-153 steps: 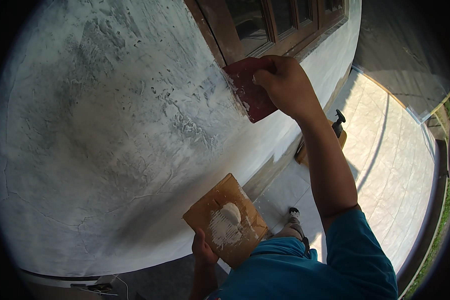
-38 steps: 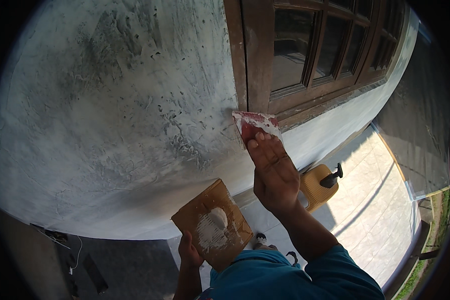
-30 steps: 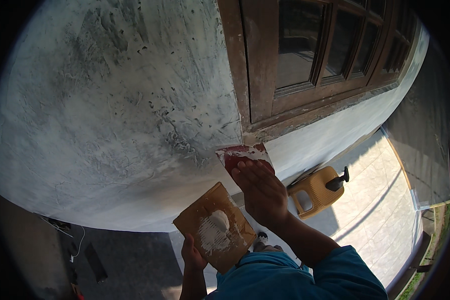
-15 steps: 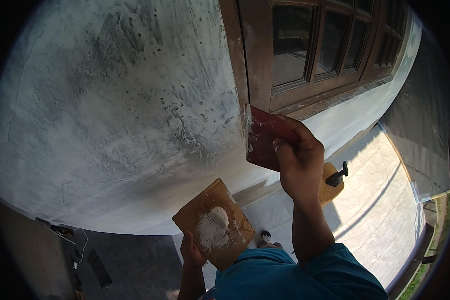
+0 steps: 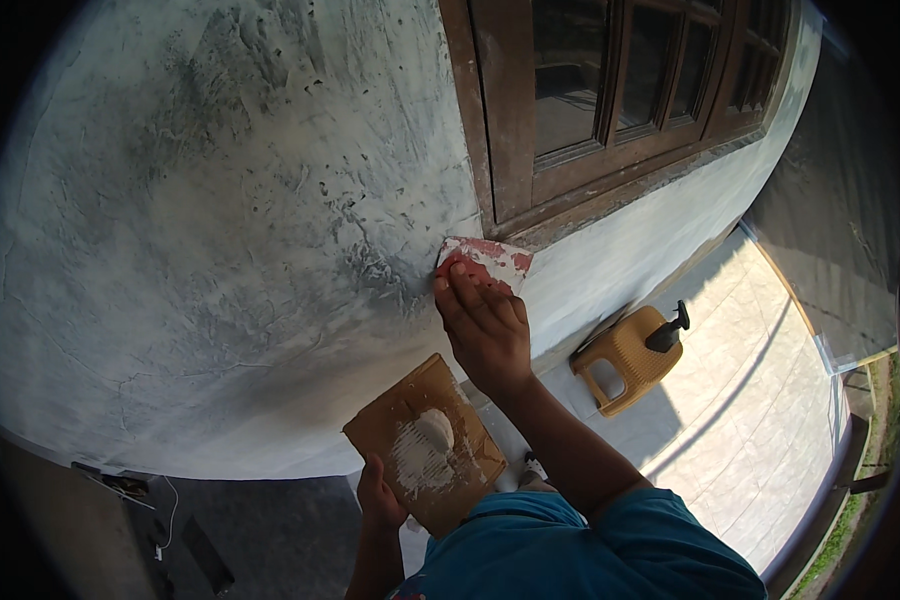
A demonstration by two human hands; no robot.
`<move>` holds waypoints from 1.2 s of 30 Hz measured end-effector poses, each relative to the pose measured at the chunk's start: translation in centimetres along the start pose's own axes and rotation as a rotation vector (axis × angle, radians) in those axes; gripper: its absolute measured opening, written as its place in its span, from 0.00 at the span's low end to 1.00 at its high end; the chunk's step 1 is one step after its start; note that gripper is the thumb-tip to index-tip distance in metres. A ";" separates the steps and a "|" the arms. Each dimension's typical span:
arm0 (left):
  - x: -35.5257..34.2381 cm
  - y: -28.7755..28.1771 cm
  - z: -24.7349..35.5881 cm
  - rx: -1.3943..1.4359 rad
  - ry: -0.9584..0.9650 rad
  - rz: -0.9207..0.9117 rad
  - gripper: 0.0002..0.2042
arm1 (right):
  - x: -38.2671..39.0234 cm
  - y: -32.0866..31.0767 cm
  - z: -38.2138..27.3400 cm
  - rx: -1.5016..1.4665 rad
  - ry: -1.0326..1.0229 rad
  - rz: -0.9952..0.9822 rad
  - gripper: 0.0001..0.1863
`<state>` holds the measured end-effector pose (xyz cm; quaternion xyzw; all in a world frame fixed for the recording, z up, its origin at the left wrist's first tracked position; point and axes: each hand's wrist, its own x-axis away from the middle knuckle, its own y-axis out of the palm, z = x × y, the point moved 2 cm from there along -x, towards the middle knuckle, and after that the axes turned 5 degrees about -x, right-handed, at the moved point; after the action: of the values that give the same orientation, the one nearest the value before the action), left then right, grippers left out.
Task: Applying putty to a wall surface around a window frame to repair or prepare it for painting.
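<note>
Just below the window frame's lower left corner, the right hand lies flat with fingers spread, pressing a red scraper blade against the wall to spread filler. Lower down, the left hand grips a cardboard board tilted level, keeping its white putty within reach.

The person wears a teal-blue short-sleeved shirt, its sleeve ending above the right elbow. Both forearms are bare, with no gloves, watch or rings visible on the right hand or left hand.
</note>
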<state>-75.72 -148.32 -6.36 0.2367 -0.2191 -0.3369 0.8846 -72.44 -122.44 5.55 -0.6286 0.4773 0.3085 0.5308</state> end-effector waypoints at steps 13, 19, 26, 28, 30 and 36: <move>0.3 0.6 0.6 -0.014 -0.016 -0.007 0.31 | 0.7 1.4 0.8 -0.028 -0.041 0.052 0.21; 0.2 0.0 0.9 -0.054 0.003 -0.054 0.29 | -2.3 -2.8 0.0 0.026 -0.005 0.178 0.24; 0.3 -0.4 0.3 -0.005 -0.007 -0.036 0.30 | 3.6 1.0 0.5 -0.023 -0.111 -0.081 0.21; 0.3 -0.7 0.7 0.019 -0.014 -0.054 0.30 | 3.0 -1.2 -0.2 -0.175 0.033 -0.045 0.22; 0.4 -1.0 0.7 0.014 -0.012 -0.089 0.29 | -0.5 -2.6 -0.7 -0.082 -0.028 0.148 0.22; 0.2 -1.6 -0.1 -0.016 -0.012 -0.010 0.29 | 1.3 2.4 2.0 0.020 -0.142 -0.071 0.27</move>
<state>-76.36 -149.46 -7.27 0.2285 -0.2204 -0.3443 0.8836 -74.00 -120.78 3.00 -0.6164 0.4188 0.3287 0.5802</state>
